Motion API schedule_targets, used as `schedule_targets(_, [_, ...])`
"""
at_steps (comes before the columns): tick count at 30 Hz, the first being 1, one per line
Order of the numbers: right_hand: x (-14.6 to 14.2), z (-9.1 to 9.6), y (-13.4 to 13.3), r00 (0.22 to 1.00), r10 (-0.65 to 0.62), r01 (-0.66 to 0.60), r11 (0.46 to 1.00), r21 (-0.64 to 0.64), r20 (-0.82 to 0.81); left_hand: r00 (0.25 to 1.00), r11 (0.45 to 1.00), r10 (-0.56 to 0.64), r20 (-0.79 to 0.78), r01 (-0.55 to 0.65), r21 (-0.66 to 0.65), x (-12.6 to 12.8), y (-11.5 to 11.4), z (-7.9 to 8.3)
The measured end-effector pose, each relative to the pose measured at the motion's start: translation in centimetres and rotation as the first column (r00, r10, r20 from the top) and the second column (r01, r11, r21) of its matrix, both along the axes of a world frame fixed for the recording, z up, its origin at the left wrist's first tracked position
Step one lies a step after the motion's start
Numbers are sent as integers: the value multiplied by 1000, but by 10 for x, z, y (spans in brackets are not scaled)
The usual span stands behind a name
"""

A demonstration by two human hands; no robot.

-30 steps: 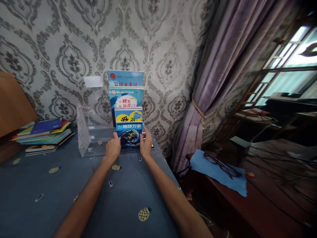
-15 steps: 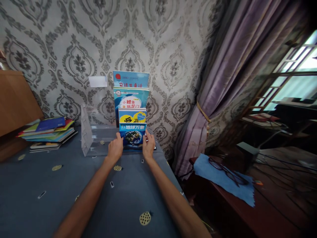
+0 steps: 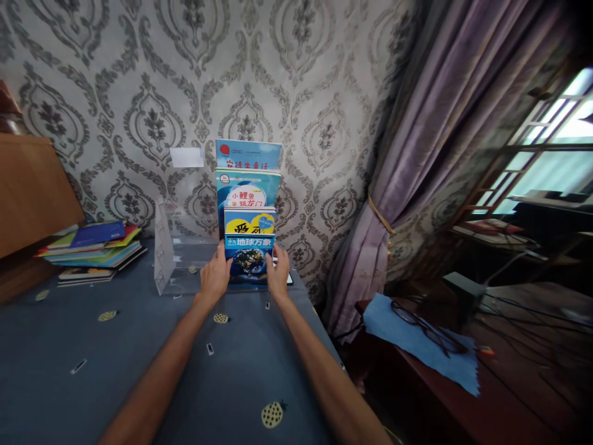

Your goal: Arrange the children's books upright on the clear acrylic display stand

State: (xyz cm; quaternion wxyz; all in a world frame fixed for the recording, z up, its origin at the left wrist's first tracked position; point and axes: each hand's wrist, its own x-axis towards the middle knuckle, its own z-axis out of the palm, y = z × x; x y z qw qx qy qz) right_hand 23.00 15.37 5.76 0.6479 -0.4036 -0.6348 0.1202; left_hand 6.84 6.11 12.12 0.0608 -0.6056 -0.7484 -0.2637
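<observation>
A dark blue book with a globe on its cover (image 3: pixel 249 261) stands upright at the front of a tiered clear plastic rack (image 3: pixel 163 259). My left hand (image 3: pixel 215 270) is closed on its left edge, and my right hand (image 3: pixel 278 269) grips the right edge with the thumb on the cover. Directly behind rises a yellow and blue book (image 3: pixel 245 221). Higher up stand a teal book with a white oval (image 3: pixel 248 185) and a light blue book (image 3: pixel 249 153). The left part of the rack holds no books; a white label (image 3: pixel 186 157) shows at its top.
A pile of colourful books (image 3: pixel 95 250) lies on the left, beside a wooden cabinet (image 3: pixel 37 191). On the right, a dark red table (image 3: pixel 417 383) bears a blue cloth (image 3: pixel 393 330) with eyeglasses (image 3: pixel 430 327). A purple curtain (image 3: pixel 393 167) hangs between.
The globe book sits at nearly the same place in the rack, with both hands still at its sides. The whole view has shifted slightly, so things appear a little lower.
</observation>
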Motion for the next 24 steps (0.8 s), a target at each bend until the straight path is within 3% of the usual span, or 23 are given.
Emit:
schedule_targets(12, [-4, 0, 2, 999, -40, 40, 999, 30, 5, 999, 999, -9, -44, 11, 44, -3, 0, 1])
schedule_targets(20, [-7, 29, 8, 999, 44, -45, 993, 111, 12, 992, 967, 39, -122, -7, 253, -2, 11, 18])
schedule_targets(24, [-9, 40, 9, 996, 86, -88, 991, 101, 16, 994, 940, -19, -104, 53, 336, -7, 23, 19])
